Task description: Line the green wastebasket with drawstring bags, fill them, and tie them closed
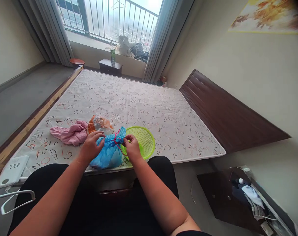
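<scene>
Broad mattress [139,95], blue bag [107,159] at near edge, right hand [133,148] pinching it, left hand [91,146] loosely spread

At the near edge of a mattress [139,101], a front bag [108,159] sits between the person's left hand [92,146] and right hand [132,149]. A basket [149,141] stands just right of that bag, partly behind the right hand. Behind the left hand lies a rear bag [99,124], with a cloth [72,132] to its left. A device [13,168] rests at the near left corner. A headboard [227,114] borders the mattress's right side. Beyond the far edge, a cabinet [106,68] bearing a bottle [113,57] stands below the window [121,23], right of a stool [77,61]
</scene>
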The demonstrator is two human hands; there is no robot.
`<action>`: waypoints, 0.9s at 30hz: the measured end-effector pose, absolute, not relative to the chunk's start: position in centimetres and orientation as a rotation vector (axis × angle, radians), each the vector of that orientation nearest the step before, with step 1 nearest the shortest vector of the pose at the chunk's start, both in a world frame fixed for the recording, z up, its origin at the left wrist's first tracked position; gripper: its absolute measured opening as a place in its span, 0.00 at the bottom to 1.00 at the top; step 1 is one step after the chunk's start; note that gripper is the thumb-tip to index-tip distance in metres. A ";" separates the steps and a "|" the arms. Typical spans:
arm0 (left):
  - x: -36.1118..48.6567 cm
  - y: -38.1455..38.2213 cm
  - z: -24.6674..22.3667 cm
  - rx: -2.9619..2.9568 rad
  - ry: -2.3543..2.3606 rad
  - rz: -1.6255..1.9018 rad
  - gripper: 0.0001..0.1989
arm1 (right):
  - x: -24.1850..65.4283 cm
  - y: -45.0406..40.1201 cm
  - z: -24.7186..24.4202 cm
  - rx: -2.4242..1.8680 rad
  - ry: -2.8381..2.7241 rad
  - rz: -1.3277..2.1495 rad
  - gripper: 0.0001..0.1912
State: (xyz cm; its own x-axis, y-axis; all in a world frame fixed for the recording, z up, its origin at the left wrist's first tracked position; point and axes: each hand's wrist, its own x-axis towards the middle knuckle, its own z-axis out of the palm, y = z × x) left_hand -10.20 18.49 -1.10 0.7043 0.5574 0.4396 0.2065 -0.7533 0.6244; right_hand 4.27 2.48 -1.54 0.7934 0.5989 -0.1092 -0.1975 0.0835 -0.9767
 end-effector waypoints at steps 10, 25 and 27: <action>-9.1 17.7 -1.9 2.168 0.505 0.497 0.17 | 3.5 2.5 -0.7 -1.301 -0.401 0.725 0.16; -8.1 15.4 -1.7 1.935 0.308 0.144 0.20 | 3.7 2.6 -0.7 -1.241 -0.291 0.610 0.15; -8.0 15.3 -1.5 1.905 0.279 0.155 0.19 | 3.7 2.6 -0.6 -1.193 -0.283 0.609 0.15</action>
